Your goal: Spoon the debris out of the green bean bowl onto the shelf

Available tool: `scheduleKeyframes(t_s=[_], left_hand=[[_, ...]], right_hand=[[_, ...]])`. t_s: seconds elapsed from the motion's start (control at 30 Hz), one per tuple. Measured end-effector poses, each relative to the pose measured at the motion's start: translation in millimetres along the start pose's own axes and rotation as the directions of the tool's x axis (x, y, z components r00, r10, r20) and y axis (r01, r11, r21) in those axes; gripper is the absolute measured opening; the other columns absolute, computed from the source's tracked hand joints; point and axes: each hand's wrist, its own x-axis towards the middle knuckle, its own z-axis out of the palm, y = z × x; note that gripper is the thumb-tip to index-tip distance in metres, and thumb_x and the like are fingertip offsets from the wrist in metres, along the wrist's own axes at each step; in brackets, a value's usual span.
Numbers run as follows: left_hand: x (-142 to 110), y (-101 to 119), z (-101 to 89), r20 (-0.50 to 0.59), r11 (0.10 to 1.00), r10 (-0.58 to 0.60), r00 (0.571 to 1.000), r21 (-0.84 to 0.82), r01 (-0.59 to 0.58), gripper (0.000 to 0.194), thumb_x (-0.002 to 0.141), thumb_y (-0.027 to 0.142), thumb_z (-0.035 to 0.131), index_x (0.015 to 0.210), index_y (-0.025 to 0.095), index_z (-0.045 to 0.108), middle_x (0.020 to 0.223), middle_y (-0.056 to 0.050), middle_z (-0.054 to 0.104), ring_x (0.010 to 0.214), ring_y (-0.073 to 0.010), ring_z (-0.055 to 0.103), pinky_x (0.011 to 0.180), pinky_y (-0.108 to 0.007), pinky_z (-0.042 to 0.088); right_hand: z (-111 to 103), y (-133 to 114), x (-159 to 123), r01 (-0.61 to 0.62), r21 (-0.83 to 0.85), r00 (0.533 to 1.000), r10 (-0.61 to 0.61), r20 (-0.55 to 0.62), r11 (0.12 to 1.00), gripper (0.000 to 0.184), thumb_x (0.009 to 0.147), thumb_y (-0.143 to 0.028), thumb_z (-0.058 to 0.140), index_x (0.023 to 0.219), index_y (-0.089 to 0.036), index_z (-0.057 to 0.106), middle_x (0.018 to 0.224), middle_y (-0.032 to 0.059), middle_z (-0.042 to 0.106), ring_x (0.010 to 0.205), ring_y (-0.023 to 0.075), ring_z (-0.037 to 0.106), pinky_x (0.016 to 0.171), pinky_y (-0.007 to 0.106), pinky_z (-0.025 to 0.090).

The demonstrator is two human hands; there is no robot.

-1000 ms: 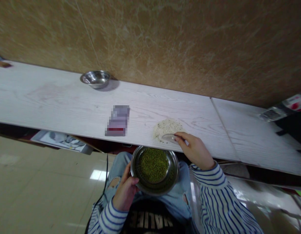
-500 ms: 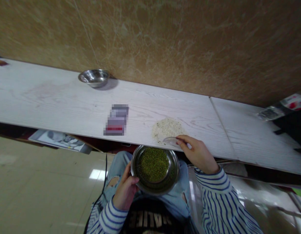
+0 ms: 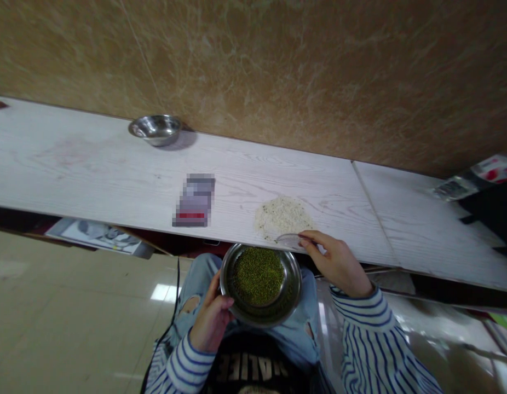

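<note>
My left hand (image 3: pixel 213 317) is closed on the left rim of a steel bowl (image 3: pixel 295 284), thumb over the edge. The bowl is at my lap, just below the counter's front edge, and holds many small green beans (image 3: pixel 259 275), which look like mung beans. In my right hand (image 3: pixel 333 260) a thin, clear, curved plastic piece (image 3: pixel 287 238) is pinched between thumb and fingers; its exact kind I cannot make out. It lies at the near edge of a pile of white rice (image 3: pixel 283 215), in which a few green beans show.
The pile rests on a long white wood-grain counter (image 3: pixel 245 164) against a brown marbled wall (image 3: pixel 253 71). A second steel bowl (image 3: pixel 155 131) stands at the back left. A pixelated flat object (image 3: pixel 195 200) lies left of the pile. A black item (image 3: pixel 489 210) and plastic packaging (image 3: pixel 483 172) are at the right end.
Almost nothing differs. The view has shifted slightly, and my right hand with the clear plastic piece sits a touch farther right and lower. My left hand keeps its hold on the bowl.
</note>
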Motion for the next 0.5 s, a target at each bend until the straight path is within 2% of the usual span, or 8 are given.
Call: scheduleKeyframes(t_s=[0.13,0.23,0.4,0.5], left_hand=[[-0.6,-0.1,0.7,-0.003,1.0,0.013,1.0,-0.022,-0.013,0.071,0.056,0.012,0.064,0.125,0.026,0.053,0.105,-0.004,0.068,0.081,-0.0216,0.061,0.054,-0.026,0.046],[-0.3,0.0,-0.4,-0.001,1.0,0.011,1.0,-0.024,-0.011,0.072,0.057,0.013,0.064,0.126,0.027,0.053,0.112,-0.005,0.066,0.085,-0.0229,0.061,0.052,-0.025,0.045],[-0.3,0.3,-1.0,0.017,1.0,0.028,0.999,0.008,-0.028,0.068,0.059,0.015,0.064,0.125,0.028,0.056,0.106,-0.005,0.067,0.071,-0.02,0.06,0.048,-0.026,0.044],[-1.2,1.5,0.5,-0.004,1.0,0.025,1.0,-0.016,-0.025,0.066,0.057,0.014,0.065,0.121,0.028,0.058,0.11,-0.004,0.067,0.078,-0.0217,0.061,0.046,-0.023,0.042]], right_hand=[[1.9,-2.4,2.5,-0.009,-0.008,0.999,0.009,0.033,1.0,0.025,0.09,-0.031,0.05,0.106,-0.023,0.067,0.101,0.0049,0.072,0.091,0.0193,0.066,0.082,0.035,0.052],[2.6,-4.1,4.5,0.006,-0.013,0.999,-0.006,0.045,1.0,0.025,0.091,-0.031,0.05,0.106,-0.023,0.067,0.102,0.0048,0.072,0.091,0.0192,0.066,0.083,0.035,0.052],[5.1,-5.9,7.2,0.043,-0.009,0.998,-0.042,0.048,0.999,0.026,0.091,-0.031,0.049,0.107,-0.023,0.068,0.101,0.0054,0.072,0.09,0.0192,0.067,0.081,0.036,0.052],[6.9,-8.1,8.8,0.054,-0.002,0.998,-0.054,0.04,0.999,0.026,0.091,-0.032,0.048,0.107,-0.023,0.068,0.101,0.0055,0.072,0.09,0.0192,0.067,0.082,0.036,0.052]])
